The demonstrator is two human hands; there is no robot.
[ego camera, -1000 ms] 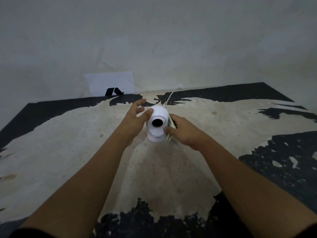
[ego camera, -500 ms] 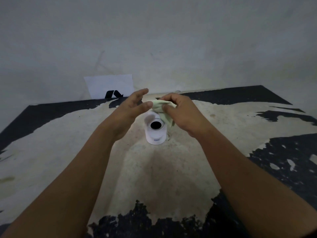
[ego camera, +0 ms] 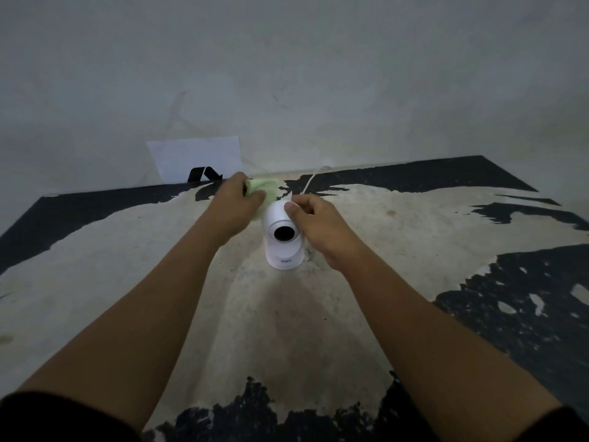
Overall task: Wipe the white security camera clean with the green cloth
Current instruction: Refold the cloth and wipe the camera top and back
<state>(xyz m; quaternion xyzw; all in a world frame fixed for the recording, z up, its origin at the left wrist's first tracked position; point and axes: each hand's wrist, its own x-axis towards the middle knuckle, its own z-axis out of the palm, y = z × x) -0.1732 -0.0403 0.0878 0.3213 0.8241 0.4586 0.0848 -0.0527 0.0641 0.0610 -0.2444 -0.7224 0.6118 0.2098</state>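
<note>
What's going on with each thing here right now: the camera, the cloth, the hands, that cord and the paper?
White dome-shaped security camera: upright on the worn tabletop, lens facing the wearer.
Pale green cloth: bunched, against the camera's upper left.
Left hand: closed on the cloth.
Right hand: steadying the camera's right side.
White cord: trailing behind the camera.
White paper sheet: flat against the wall.

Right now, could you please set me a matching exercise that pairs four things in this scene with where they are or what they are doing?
Things:
1. left hand
2. right hand
3. white security camera
4. white paper sheet

States:
A. leans against the wall at the back
B. stands upright on the worn table, lens toward the viewer
C. holds the green cloth
D. rests on the camera's right side, thumb on its top

Pairs: 1-C, 2-D, 3-B, 4-A
</note>
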